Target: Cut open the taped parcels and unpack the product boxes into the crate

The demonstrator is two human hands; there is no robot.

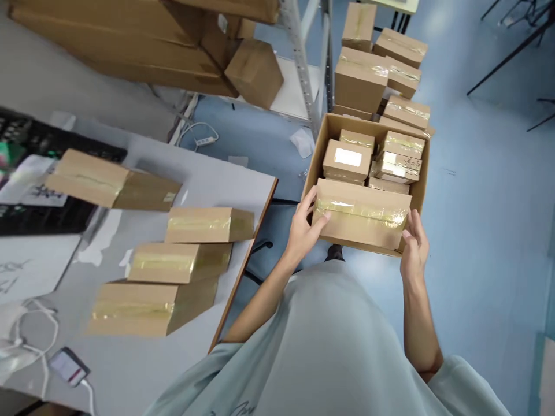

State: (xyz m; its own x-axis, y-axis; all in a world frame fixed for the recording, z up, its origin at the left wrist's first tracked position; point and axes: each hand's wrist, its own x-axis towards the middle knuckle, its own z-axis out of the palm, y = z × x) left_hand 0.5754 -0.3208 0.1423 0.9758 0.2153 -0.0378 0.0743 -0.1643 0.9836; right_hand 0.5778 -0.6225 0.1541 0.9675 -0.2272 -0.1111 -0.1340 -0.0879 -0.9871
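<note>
A taped cardboard box is held between a person's two hands at the near side of an open carton, the left hand gripping its left end with the thumb on top, the right hand curled against its right end. Smaller boxes lie beyond; others line the desk at left.

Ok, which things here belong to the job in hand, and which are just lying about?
Likely in the job:
long taped box between left hand and right hand
open carton
smaller boxes inside
taped boxes on table

Seemingly lying about:
phone
power strip
white scrap
</note>
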